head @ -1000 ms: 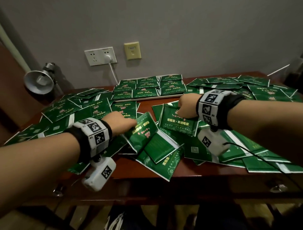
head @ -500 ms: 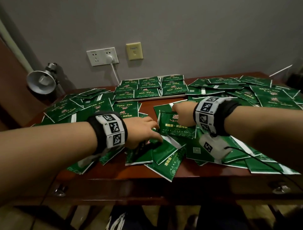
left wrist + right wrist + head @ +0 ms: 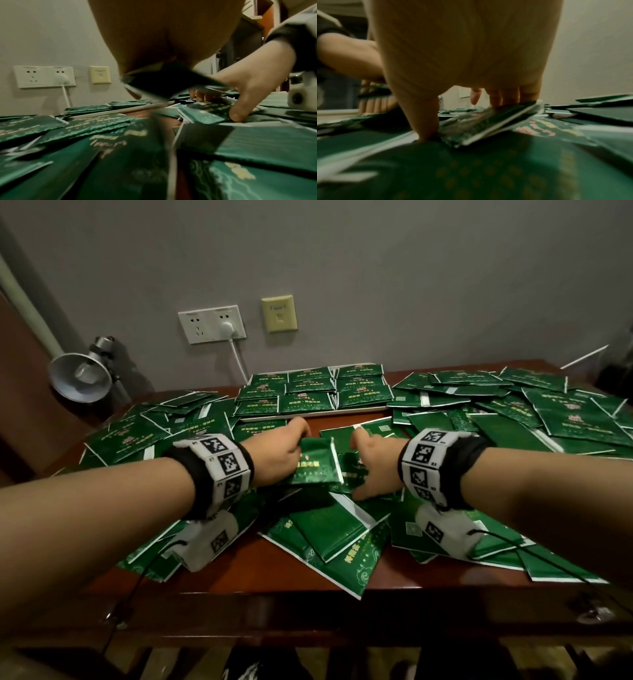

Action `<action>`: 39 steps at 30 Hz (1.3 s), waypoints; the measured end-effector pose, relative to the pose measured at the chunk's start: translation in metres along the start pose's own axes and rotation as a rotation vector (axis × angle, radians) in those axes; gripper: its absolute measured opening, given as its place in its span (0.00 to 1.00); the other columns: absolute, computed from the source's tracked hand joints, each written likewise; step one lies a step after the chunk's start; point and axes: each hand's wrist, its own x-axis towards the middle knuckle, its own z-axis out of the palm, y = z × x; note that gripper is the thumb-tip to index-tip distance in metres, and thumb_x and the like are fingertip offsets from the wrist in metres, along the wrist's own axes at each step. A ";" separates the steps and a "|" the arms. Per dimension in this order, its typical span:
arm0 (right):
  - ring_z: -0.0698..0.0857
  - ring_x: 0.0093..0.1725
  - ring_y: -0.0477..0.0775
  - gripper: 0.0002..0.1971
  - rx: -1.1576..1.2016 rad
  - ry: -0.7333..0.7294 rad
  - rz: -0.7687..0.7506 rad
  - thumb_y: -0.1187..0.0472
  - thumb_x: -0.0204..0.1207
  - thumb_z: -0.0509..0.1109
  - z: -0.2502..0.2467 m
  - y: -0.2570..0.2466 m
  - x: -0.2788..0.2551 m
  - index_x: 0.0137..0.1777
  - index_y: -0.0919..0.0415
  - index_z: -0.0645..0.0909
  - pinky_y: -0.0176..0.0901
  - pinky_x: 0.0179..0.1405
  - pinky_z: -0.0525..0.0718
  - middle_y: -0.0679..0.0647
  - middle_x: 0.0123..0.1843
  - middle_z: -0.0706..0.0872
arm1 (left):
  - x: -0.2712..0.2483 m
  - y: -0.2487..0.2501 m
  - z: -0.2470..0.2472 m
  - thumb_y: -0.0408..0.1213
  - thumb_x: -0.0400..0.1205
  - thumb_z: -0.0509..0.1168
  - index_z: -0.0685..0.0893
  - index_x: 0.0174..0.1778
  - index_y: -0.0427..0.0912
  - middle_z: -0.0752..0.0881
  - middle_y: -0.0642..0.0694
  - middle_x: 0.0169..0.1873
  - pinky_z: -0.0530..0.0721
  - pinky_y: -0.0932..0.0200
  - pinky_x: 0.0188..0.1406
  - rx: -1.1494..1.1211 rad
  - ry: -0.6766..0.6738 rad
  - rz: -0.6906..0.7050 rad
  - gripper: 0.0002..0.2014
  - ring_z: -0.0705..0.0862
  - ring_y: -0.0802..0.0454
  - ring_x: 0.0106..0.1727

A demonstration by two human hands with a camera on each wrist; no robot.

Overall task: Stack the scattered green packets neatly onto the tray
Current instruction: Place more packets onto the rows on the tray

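Green foil packets [image 3: 329,529] lie scattered over the brown table [image 3: 239,570]. At the back, a white tray [image 3: 308,414] holds neat rows of packets [image 3: 310,386]. My left hand [image 3: 296,451] grips one green packet [image 3: 313,465] lifted above the pile at the table's middle; the left wrist view shows that packet [image 3: 164,83] dark under the palm. Right beside it, my right hand [image 3: 359,465] pinches a small stack of packets [image 3: 484,121] between thumb [image 3: 426,121] and fingers [image 3: 505,98], its far edge tilted up off the pile.
More packets are heaped at the left [image 3: 137,436] and right [image 3: 548,412] of the table. A metal lamp [image 3: 80,374] stands at the back left. A wall socket with a plugged cable [image 3: 212,325] sits behind the tray. Some packets overhang the front edge [image 3: 342,577].
My left hand has moved right and forward to the table's middle and now holds a lifted packet. The right hand shifted slightly toward it, so both hands meet at the centre.
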 end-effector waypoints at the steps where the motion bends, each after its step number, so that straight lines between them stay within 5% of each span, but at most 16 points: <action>1: 0.82 0.52 0.58 0.40 -0.021 0.000 -0.012 0.42 0.66 0.79 0.002 -0.002 0.002 0.69 0.58 0.61 0.53 0.51 0.85 0.57 0.61 0.78 | 0.002 -0.003 -0.001 0.42 0.86 0.58 0.66 0.63 0.45 0.83 0.47 0.43 0.79 0.55 0.38 -0.041 -0.004 -0.047 0.13 0.81 0.52 0.38; 4: 0.78 0.59 0.60 0.43 -0.111 0.035 -0.020 0.38 0.61 0.79 0.004 -0.005 0.009 0.68 0.56 0.62 0.57 0.58 0.82 0.58 0.61 0.73 | 0.006 -0.011 -0.007 0.65 0.71 0.71 0.59 0.73 0.48 0.82 0.49 0.55 0.85 0.54 0.50 -0.079 -0.096 -0.128 0.42 0.84 0.55 0.47; 6: 0.76 0.60 0.59 0.48 -0.180 0.042 -0.004 0.34 0.55 0.80 0.000 -0.004 0.014 0.68 0.55 0.62 0.58 0.61 0.81 0.57 0.61 0.72 | 0.009 -0.014 -0.011 0.65 0.64 0.77 0.56 0.77 0.48 0.81 0.49 0.57 0.84 0.55 0.51 -0.002 -0.132 -0.118 0.53 0.83 0.52 0.50; 11: 0.81 0.46 0.54 0.39 -0.164 0.041 -0.050 0.43 0.60 0.81 -0.016 0.006 0.020 0.63 0.55 0.63 0.47 0.39 0.84 0.55 0.55 0.76 | 0.027 -0.024 -0.017 0.52 0.68 0.76 0.69 0.66 0.48 0.84 0.51 0.48 0.88 0.50 0.44 0.085 -0.038 -0.069 0.34 0.85 0.53 0.44; 15: 0.82 0.43 0.49 0.35 -0.133 0.110 -0.042 0.46 0.64 0.79 -0.051 0.033 0.034 0.67 0.54 0.65 0.38 0.31 0.81 0.51 0.55 0.78 | 0.056 -0.031 -0.024 0.54 0.67 0.76 0.70 0.68 0.46 0.83 0.50 0.52 0.87 0.47 0.48 0.154 0.002 -0.040 0.36 0.84 0.50 0.48; 21: 0.82 0.55 0.63 0.35 -0.140 0.216 0.121 0.50 0.66 0.79 -0.107 0.094 0.084 0.66 0.60 0.65 0.51 0.53 0.82 0.61 0.63 0.80 | 0.137 -0.014 -0.023 0.58 0.66 0.75 0.71 0.68 0.46 0.74 0.42 0.58 0.82 0.43 0.58 0.260 0.073 0.029 0.38 0.78 0.42 0.58; 26: 0.80 0.45 0.59 0.34 -0.068 0.309 0.169 0.48 0.66 0.81 -0.138 0.122 0.151 0.63 0.61 0.67 0.47 0.44 0.77 0.58 0.50 0.82 | 0.216 0.011 -0.009 0.63 0.66 0.75 0.72 0.66 0.43 0.77 0.39 0.60 0.78 0.48 0.56 0.334 0.054 0.123 0.39 0.76 0.39 0.63; 30: 0.78 0.45 0.59 0.31 -0.071 0.328 0.118 0.55 0.67 0.79 -0.144 0.132 0.206 0.65 0.62 0.68 0.46 0.43 0.75 0.60 0.53 0.82 | 0.261 0.012 0.005 0.66 0.66 0.74 0.72 0.65 0.42 0.76 0.39 0.62 0.77 0.46 0.56 0.343 0.038 0.100 0.41 0.74 0.39 0.63; 39: 0.80 0.49 0.57 0.25 -0.085 0.204 -0.083 0.56 0.68 0.79 -0.113 0.118 0.272 0.64 0.59 0.76 0.43 0.45 0.75 0.59 0.58 0.84 | 0.262 -0.022 0.006 0.65 0.60 0.78 0.70 0.69 0.45 0.70 0.42 0.64 0.76 0.45 0.63 0.284 0.097 0.071 0.46 0.68 0.42 0.65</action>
